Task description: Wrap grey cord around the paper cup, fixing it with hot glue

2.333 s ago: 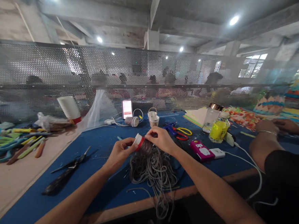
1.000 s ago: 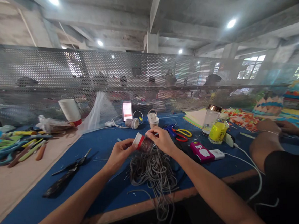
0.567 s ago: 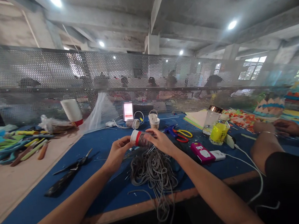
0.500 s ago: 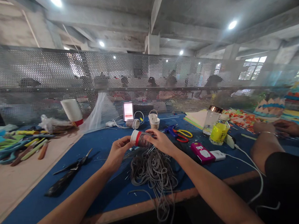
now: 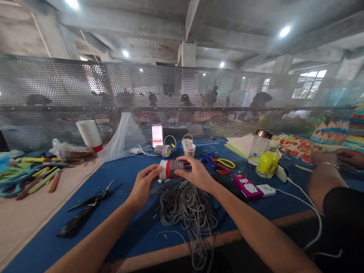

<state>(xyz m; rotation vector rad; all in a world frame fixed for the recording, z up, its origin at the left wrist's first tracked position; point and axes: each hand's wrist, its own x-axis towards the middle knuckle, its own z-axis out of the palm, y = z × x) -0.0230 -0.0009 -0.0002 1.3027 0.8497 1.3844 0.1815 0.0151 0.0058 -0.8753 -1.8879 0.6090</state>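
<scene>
A paper cup lies on its side in the air between my hands. Its left end is white with a red band, and grey-brown cord is wound around the rest. My left hand pinches the white end. Around the cord-wrapped right part, the fingers of my right hand are closed; they hide the cup's far end. Below hangs a tangled heap of grey cord, partly over the table's front edge. Behind the cup stand a small cup with a handle and a cord-wrapped cup on its side.
Black-handled scissors lie open at left on the blue table mat. At right are a blue glue gun, red-yellow scissors, a magenta box and a yellow bottle. A co-worker's arm reaches in.
The cup has turned to lie more level, and its cord-wound side shows more clearly. Both hands keep hold of it, with the right fingers slightly shifted.
</scene>
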